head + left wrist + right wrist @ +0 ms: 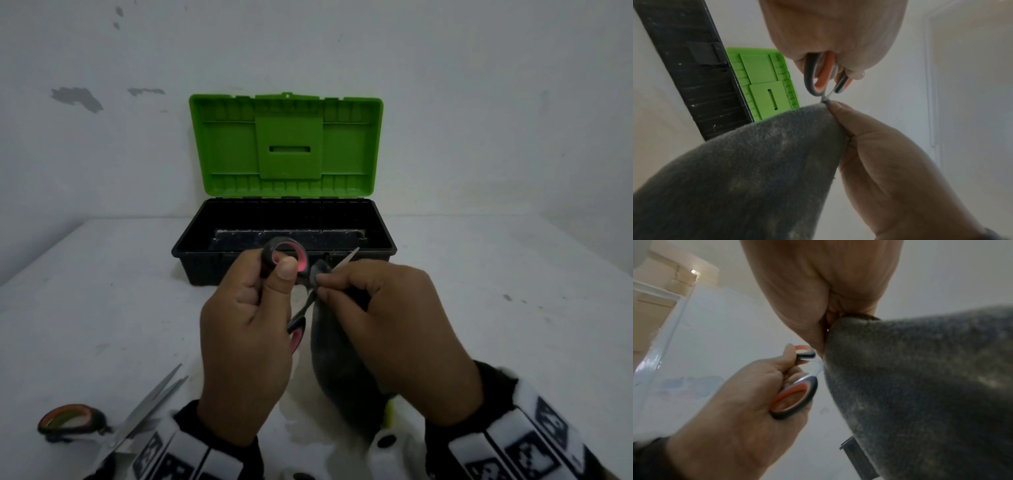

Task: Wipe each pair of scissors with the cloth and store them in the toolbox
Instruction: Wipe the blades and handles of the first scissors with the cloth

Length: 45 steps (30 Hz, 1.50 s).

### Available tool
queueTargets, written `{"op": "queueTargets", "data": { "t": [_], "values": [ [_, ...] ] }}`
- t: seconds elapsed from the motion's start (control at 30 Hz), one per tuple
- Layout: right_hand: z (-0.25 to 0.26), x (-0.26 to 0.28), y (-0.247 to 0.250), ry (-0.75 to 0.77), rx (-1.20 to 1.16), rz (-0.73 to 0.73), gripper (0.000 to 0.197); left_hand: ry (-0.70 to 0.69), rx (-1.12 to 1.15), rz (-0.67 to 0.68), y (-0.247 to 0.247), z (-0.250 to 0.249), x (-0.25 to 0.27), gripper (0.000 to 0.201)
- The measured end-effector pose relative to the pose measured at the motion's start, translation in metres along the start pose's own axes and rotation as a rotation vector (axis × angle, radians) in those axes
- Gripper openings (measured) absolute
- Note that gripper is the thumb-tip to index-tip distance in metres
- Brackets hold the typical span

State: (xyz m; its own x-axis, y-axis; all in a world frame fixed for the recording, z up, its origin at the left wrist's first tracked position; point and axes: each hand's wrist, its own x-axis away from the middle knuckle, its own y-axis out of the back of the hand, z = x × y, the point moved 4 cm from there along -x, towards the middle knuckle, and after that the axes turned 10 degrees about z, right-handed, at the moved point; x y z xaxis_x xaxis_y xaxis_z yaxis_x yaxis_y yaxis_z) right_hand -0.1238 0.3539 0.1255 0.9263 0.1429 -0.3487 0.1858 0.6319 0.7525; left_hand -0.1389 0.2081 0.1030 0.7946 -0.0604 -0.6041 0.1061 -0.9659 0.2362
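The scissors [286,260] are held in the air just in front of the open toolbox [191,250], their handle loops enclosed by the curled fingers and thumb of the left hand [243,346], so that grip is closed on the handles. A blade is pinched through the grey cloth [335,353] by the fingertips of the right hand [387,325]; that grip is a narrow pinch on cloth and blade together, and a bare blade tip is seen beyond it, pointing toward the box. The rest of the cloth is left hanging down toward the tabletop [513,291]. The wiping step is judged to be under way. For it to be done well, the pinch should be drawn from the pivot out to the tip, along the flat of the blade, with fingertips kept off the cutting edge and the handles held steady. A second pair [113,421] is left lying at the near left on the tabletop, seemingly not yet wiped. The box floor appears to hold no scissors.
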Motion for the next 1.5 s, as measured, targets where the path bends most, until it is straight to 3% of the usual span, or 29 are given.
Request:
{"op": "queueTargets", "data": {
  "t": [0.07,0.2,0.43,0.63,0.77,0.87,1.03,1.13,1.27,1.5],
  "values": [
    [0.003,0.0,-0.002,0.011,-0.012,0.047,0.021,-0.006,0.014,0.006,0.002,-0.001,-0.001,0.023],
    [-0.019,-0.009,0.013,0.0,0.004,-0.138,0.013,-0.007,0.031,0.027,0.004,-0.003,0.001,0.026],
    [-0.039,-0.019,0.035,-0.069,0.069,-0.159,0.014,-0.032,-0.079,0.015,0.004,-0.006,0.003,0.025],
    [-0.014,-0.002,0.016,0.11,0.06,-0.105,0.017,-0.029,-0.083,0.006,0.004,-0.007,0.002,0.024],
    [-0.024,-0.009,0.019,0.101,0.063,-0.127,0.018,-0.035,-0.04,0.029,0.005,-0.01,0.004,0.026],
    [-0.036,-0.017,0.03,0.057,0.102,-0.138,0.016,0.045,0.057,0.017,0.005,-0.005,0.003,0.029],
    [-0.051,-0.012,0.054,-0.047,0.056,-0.213,0.013,0.302,0.38,-0.11,0.007,0.016,-0.001,0.032],
    [-0.036,-0.001,0.048,0.09,0.045,-0.172,0.017,0.409,0.544,-0.154,0.004,0.02,0.0,0.031],
    [-0.016,0.002,0.019,0.333,0.143,-0.07,0.018,0.451,0.629,-0.15,-0.004,0.016,-0.001,0.029],
    [-0.028,0.005,0.018,0.386,0.244,-0.021,0.03,0.484,0.692,-0.172,-0.001,0.019,-0.001,0.028]
  ]
}}
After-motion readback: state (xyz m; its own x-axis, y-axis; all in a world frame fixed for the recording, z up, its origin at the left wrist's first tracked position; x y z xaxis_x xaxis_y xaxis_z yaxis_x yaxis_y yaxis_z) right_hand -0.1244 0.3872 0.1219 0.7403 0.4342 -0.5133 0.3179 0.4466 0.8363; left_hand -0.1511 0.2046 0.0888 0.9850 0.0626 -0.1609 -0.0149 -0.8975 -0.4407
